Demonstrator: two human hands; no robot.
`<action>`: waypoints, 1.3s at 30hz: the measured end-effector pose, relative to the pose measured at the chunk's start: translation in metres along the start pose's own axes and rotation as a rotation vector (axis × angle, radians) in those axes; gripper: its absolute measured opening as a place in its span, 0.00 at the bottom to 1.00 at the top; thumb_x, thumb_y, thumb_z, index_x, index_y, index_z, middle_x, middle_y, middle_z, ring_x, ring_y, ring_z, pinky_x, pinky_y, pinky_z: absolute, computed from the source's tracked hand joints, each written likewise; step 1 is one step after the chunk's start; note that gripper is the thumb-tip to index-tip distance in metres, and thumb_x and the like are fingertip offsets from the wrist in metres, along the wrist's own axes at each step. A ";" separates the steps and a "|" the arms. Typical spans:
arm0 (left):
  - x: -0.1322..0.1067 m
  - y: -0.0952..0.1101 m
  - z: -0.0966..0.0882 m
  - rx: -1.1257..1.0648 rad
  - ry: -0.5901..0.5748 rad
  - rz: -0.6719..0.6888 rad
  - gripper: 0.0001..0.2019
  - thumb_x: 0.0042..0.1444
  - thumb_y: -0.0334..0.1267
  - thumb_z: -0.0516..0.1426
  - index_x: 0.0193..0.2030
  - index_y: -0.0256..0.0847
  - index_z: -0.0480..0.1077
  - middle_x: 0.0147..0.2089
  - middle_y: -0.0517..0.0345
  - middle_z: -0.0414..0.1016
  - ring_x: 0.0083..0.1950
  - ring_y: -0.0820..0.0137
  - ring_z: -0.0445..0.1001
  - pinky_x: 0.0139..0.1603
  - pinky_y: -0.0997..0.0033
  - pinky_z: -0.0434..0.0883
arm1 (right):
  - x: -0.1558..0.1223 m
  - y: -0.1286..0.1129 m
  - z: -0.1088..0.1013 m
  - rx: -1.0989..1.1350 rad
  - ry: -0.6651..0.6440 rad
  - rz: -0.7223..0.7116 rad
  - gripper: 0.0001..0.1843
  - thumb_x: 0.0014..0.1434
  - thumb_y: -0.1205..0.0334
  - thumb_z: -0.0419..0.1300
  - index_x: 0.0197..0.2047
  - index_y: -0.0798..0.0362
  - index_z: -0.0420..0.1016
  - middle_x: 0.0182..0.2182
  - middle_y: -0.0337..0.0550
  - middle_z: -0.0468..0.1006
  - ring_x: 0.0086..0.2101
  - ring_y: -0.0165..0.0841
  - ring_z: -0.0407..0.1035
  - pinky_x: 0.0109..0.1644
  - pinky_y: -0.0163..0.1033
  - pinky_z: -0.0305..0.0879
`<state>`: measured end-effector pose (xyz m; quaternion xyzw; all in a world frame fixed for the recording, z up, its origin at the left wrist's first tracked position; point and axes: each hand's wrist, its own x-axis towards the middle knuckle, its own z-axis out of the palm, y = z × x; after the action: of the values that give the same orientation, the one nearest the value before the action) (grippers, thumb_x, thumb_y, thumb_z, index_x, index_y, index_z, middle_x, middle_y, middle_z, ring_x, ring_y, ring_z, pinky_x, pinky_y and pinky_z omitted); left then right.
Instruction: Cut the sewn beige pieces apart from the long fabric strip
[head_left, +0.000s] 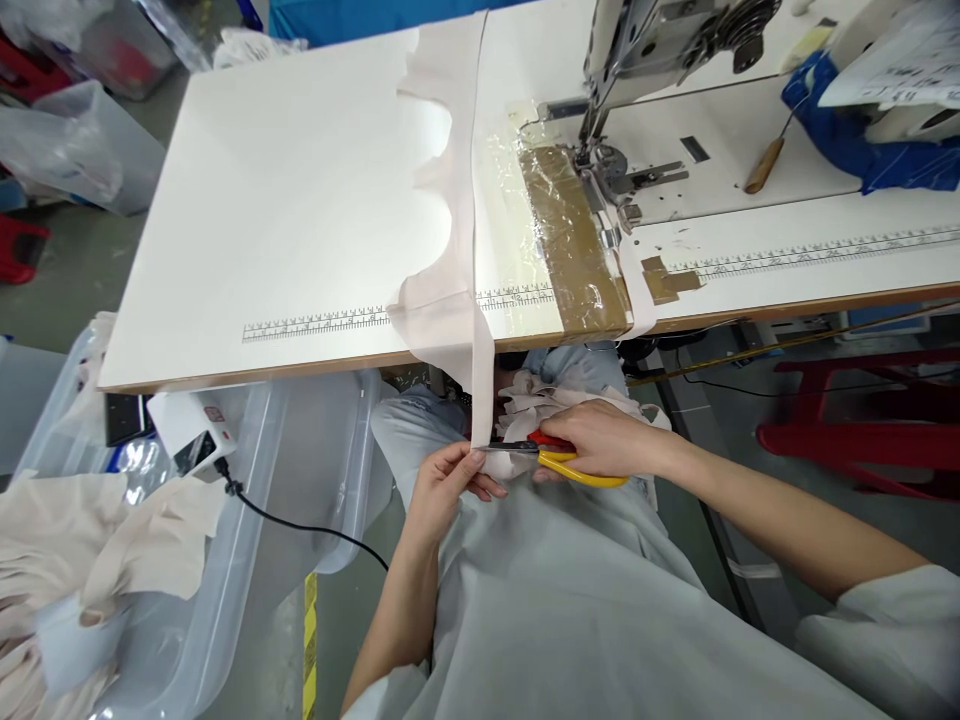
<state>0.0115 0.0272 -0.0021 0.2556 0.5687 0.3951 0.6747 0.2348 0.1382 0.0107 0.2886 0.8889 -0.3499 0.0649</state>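
A long pale pink fabric strip (472, 250) runs down the white sewing table (285, 200) and hangs over its front edge to my lap. My left hand (442, 490) pinches the strip's lower end. My right hand (600, 440) is closed on yellow-and-red scissors (559, 460), whose blades meet the strip right beside my left fingers. A pile of pale fabric pieces (540, 405) lies on my lap behind the scissors.
A sewing machine (645, 60) stands at the table's back right, with brown tape (574, 240) on the table under its foot. Clear plastic bins (247, 560) with pale fabric sit at the lower left. A red stool (862, 420) is at the right.
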 end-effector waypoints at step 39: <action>-0.010 0.009 0.005 0.303 0.006 0.220 0.16 0.60 0.51 0.60 0.46 0.41 0.76 0.38 0.52 0.78 0.37 0.67 0.76 0.34 0.71 0.72 | -0.033 0.010 0.014 0.516 0.092 0.131 0.31 0.60 0.31 0.55 0.26 0.51 0.56 0.23 0.35 0.61 0.25 0.29 0.55 0.29 0.34 0.52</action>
<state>0.0141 0.0249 0.0117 0.4138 0.5923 0.3771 0.5794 0.2660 0.1190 0.0047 0.3680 0.7518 -0.5463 -0.0289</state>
